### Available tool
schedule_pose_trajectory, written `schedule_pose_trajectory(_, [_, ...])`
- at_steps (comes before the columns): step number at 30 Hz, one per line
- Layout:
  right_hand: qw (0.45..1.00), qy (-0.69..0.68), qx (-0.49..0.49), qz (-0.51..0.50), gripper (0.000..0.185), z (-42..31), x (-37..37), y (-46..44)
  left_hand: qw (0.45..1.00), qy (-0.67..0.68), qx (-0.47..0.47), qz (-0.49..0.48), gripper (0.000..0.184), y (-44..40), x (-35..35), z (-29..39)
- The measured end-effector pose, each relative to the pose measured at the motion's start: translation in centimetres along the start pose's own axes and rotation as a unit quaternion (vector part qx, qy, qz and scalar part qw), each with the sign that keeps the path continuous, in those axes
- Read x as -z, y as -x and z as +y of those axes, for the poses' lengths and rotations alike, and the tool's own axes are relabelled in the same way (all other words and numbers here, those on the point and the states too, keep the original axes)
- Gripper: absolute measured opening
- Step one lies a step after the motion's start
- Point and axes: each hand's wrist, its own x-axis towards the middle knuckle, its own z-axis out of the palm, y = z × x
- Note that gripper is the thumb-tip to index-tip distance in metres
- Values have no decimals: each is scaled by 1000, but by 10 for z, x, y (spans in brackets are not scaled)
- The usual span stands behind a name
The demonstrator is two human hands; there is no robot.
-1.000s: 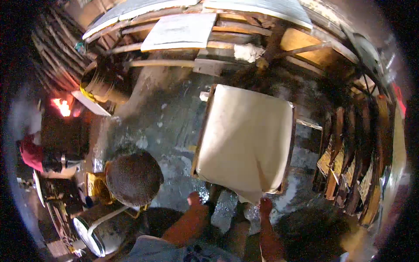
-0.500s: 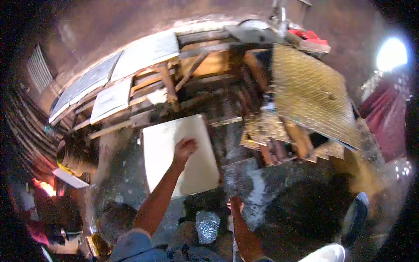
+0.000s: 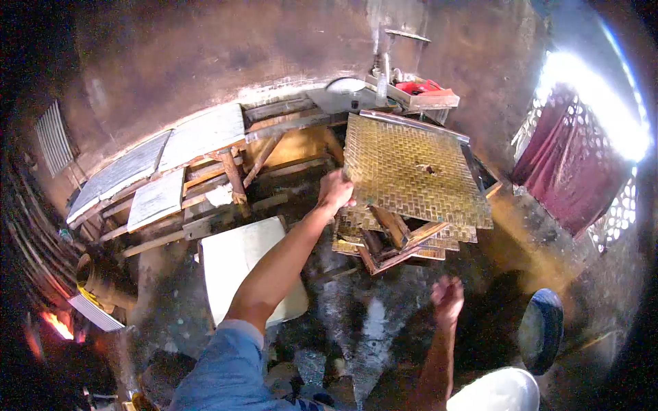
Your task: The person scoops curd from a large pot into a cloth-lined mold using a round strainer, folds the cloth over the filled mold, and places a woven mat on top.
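Note:
My left hand (image 3: pixel 336 190) is closed on the left edge of a woven bamboo mat (image 3: pixel 404 161), a flat golden panel with a small dark hole. Beneath it are more woven panels (image 3: pixel 349 220) and wooden frame pieces (image 3: pixel 391 226), stacked unevenly. Lower right, my right hand (image 3: pixel 447 298) hangs over the dark floor, apart from the stack, its fingers loosely bent and apart with nothing seen in them. Below my left forearm a pale square board (image 3: pixel 240 257) lies, partly hidden by the arm.
White-topped boards (image 3: pixel 205 140) rest on a wooden rack along the wall. A tray with red items (image 3: pixel 428 92) stands behind the mat. Fire (image 3: pixel 58 325) glows at far left. A white rounded object (image 3: pixel 497 392) and a dark-rimmed round pan (image 3: pixel 541 331) are lower right.
My left hand has gone from above the pale board to the woven mat's edge and closed on it. My right hand has risen and moved right. The view has turned right.

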Motion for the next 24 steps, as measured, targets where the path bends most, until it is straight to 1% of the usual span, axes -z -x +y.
schedule_pose_trajectory(1, [998, -15, -4, -56, 42, -24, -31, -3, 995, -78, -55, -3, 11, 7, 21, -11])
schedule_pose_trajectory(2, [993, -30, -10, -114, 42, -41, -51, -13, 994, -50, -96, 6, 10, 29, 44, -12])
schedule_pose_trajectory(3, [990, -8, -14, -140, 40, -53, -72, -21, 922, -217, -305, 97, 10, 30, 71, -42])
schedule_pose_trajectory(4, [986, 14, -20, -166, 38, -56, -88, -26, 902, -264, -314, 136, 10, 55, 102, -42])
schedule_pose_trajectory(5, [971, 96, -27, -218, 36, -54, -97, -32, 956, -186, -196, 116, 11, 83, 129, -36])
schedule_pose_trajectory(6, [945, 177, -35, -272, 35, -47, -111, -32, 987, -98, -73, 100, 12, 106, 156, -36])
schedule_pose_trajectory(7, [951, 186, -3, -246, 26, -39, -157, 12, 984, -98, -81, 128, 13, 118, 189, -55])
schedule_pose_trajectory(8, [945, 199, -10, -261, 29, -22, -184, 33, 979, -99, -88, 156, 14, 130, 220, -78])
schedule_pose_trajectory(10, [934, 218, -27, -283, 35, 34, -209, 43, 971, -99, -91, 197, 14, 159, 278, -105])
schedule_pose_trajectory(11, [929, 198, -17, -311, 43, 62, -235, 64, 968, -83, -75, 223, 14, 167, 307, -131])
schedule_pose_trajectory(12, [925, 201, -39, -321, 48, 100, -243, 62, 964, -67, -65, 248, 13, 172, 333, -151])
schedule_pose_trajectory(13, [919, 205, -60, -331, 52, 138, -251, 60, 955, -65, -58, 284, 18, 180, 356, -169])
schedule_pose_trajectory(14, [914, 225, -57, -333, 53, 171, -272, 75, 944, -122, -28, 306, 22, 185, 384, -204])
schedule_pose_trajectory(15, [861, 324, 50, -389, 52, 220, -265, 59, 939, -79, -34, 333, 21, 188, 409, -239])
schedule_pose_trajectory(16, [785, 411, 157, -435, 51, 283, -246, 29, 937, -34, -21, 346, 21, 191, 433, -280])
schedule_pose_trajectory(17, [784, 426, 141, -429, 50, 318, -248, 30, 933, 11, -10, 360, 21, 193, 457, -320])
schedule_pose_trajectory(18, [782, 440, 125, -423, 49, 352, -250, 30, 931, 59, 21, 360, 20, 197, 475, -365])
schedule_pose_trajectory(19, [851, 383, -15, -360, 48, 378, -263, 54, 928, 8, 77, 365, 20, 205, 484, -388])
schedule_pose_trajectory(20, [893, 314, -154, -284, 47, 403, -274, 69, 921, -43, 133, 363, 21, 213, 492, -410])
schedule_pose_trajectory(21, [885, 340, -186, -259, 46, 430, -270, 66, 906, 4, 154, 395, 23, 222, 498, -474])
schedule_pose_trajectory(22, [874, 367, -218, -232, 46, 463, -247, 57, 895, -189, 174, 366, 24, 234, 499, -496])
schedule_pose_trajectory(23, [861, 393, -249, -205, 45, 491, -221, 45, 896, -168, 224, 345, 24, 245, 493, -506])
schedule_pose_trajectory(24, [852, 381, -323, -153, 43, 512, -189, 32, 894, -149, 275, 322, 24, 255, 487, -515])
